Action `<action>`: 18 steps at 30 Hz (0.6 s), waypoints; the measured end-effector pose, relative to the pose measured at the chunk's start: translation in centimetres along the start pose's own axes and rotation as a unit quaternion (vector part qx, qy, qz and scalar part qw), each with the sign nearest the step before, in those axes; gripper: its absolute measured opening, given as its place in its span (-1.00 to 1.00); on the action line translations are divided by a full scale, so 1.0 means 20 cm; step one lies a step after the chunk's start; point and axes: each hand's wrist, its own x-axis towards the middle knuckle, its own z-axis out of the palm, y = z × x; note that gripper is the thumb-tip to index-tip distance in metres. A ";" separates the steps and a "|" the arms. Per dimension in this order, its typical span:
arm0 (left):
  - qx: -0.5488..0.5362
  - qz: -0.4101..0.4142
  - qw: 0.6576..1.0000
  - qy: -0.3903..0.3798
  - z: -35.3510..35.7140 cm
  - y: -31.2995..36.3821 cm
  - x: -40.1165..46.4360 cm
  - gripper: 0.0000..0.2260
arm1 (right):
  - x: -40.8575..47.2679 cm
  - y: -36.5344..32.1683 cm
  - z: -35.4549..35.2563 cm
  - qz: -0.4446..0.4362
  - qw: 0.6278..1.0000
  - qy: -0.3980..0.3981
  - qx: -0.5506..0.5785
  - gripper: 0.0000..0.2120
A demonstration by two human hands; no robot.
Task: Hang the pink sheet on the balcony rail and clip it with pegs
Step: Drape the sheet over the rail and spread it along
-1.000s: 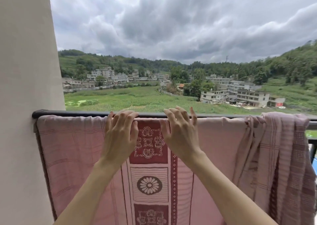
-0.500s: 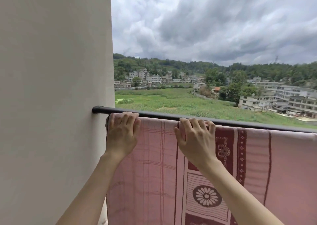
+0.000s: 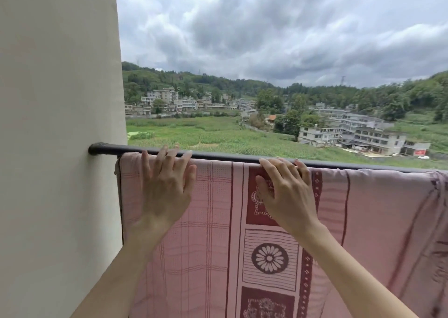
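The pink sheet [image 3: 378,211], with dark red flower panels down its middle, hangs over the black balcony rail [image 3: 232,157]. Its left edge sits close to the wall. My left hand [image 3: 164,191] lies flat on the sheet near that edge, with fingers spread and their tips reaching over the rail. My right hand [image 3: 286,191] is further right on the red panel. Its fingers hook over the top of the rail and its thumb presses the front of the cloth. I see no pegs.
A pale wall [image 3: 58,148] fills the left side, and the rail's end meets it. The sheet bunches into folds at the far right edge [image 3: 438,196]. Beyond the rail lie fields, buildings and hills under a cloudy sky.
Both hands have slid left along the rail toward the wall, spreading the sheet. My left hand's fingers have straightened and now reach over the rail.
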 end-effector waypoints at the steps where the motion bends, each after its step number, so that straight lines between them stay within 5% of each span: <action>1: -0.021 0.025 0.999 -0.009 0.01 0.09 -0.02 -0.52 | 0.00 0.02 -0.01 0.003 1.000 -0.002 -0.001 -0.60; 14: -0.186 0.207 0.959 -0.051 0.18 1.24 -0.05 -0.58 | -0.31 0.84 -0.49 0.144 0.978 0.027 -0.149 -0.52; 18: -0.202 0.222 0.953 -0.053 0.23 1.59 -0.04 -0.55 | -0.44 1.14 -0.66 0.215 0.963 0.038 -0.158 -0.32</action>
